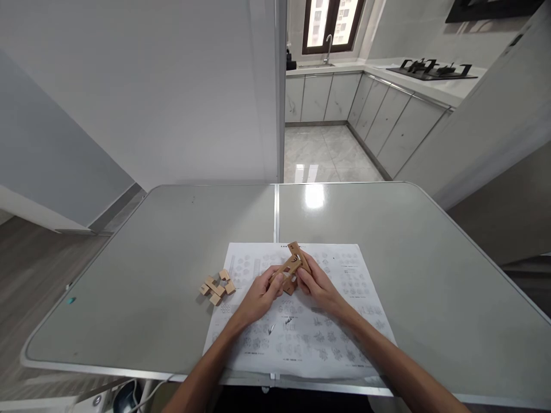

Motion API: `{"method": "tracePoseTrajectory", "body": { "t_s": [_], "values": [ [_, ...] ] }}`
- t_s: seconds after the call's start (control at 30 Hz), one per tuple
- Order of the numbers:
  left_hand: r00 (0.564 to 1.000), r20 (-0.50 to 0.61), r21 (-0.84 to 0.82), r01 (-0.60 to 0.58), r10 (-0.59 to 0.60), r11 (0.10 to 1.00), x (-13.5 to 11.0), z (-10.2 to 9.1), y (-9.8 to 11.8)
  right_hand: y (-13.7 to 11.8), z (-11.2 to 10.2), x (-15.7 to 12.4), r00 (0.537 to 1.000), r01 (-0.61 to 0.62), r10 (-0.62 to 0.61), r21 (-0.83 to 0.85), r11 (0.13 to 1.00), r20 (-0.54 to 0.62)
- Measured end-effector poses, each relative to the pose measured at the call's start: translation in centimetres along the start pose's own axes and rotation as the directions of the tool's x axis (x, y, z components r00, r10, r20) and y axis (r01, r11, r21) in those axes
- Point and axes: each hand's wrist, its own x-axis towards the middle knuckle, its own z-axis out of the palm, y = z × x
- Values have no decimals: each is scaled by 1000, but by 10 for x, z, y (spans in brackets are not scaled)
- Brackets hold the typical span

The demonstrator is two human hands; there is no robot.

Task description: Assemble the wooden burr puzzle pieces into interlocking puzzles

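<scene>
Over the middle of a printed sheet (301, 344), both of my hands meet around notched wooden puzzle pieces. My left hand (263, 291) is closed on a wooden puzzle piece (287, 266) that slants up to the right and bears a dark mark. Pinched in my right hand (317, 284) is another wooden puzzle piece (294, 248), marked with what looks like a 2, crossing the first one. Below them shows a further wooden piece (290, 287), partly hidden by the fingers. Whether the pieces are locked together I cannot tell.
Several loose wooden puzzle pieces (217, 289) lie in a cluster left of the hands, by the sheet's edge. The grey folding table (430, 258) has a metal seam down its middle. A small teal object (71, 300) rests near the left edge. Beyond is a kitchen.
</scene>
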Motion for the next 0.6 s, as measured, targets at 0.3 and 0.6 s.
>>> {"method": "tracePoseTrajectory", "body": {
  "t_s": [0.3,0.6],
  "values": [
    [999,-41,-3,-5,4,1000,0,-1,-13,-5,-6,1,966,223,-258,-459,860,-14],
    [1000,10,-30,4,-4,1000,-1,-3,-7,-6,-9,-2,954,270,-297,-523,808,34]
  ]
}}
